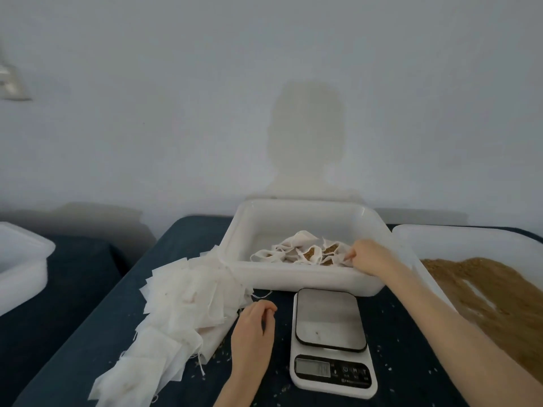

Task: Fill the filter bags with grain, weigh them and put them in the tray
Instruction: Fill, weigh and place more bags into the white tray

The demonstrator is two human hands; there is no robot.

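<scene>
A white plastic tray (pixel 299 282) stands at the back of the dark table and holds several filled filter bags (pixel 299 249). My right hand (pixel 368 255) reaches into the tray's right side, and its fingertips pinch the edge of one filled bag. My left hand (pixel 254 324) rests on the table with loosely curled fingers, between the pile of empty filter bags (pixel 179 315) and the scale (pixel 332 339). Nothing lies on the scale's platform. A second white tray (pixel 435 239) at the right holds brown grain (pixel 499 289).
Another white container (pixel 20 259) sits at the far left, on a separate dark surface across a gap. Loose grains are scattered on the table around the scale. A pale wall rises right behind the trays.
</scene>
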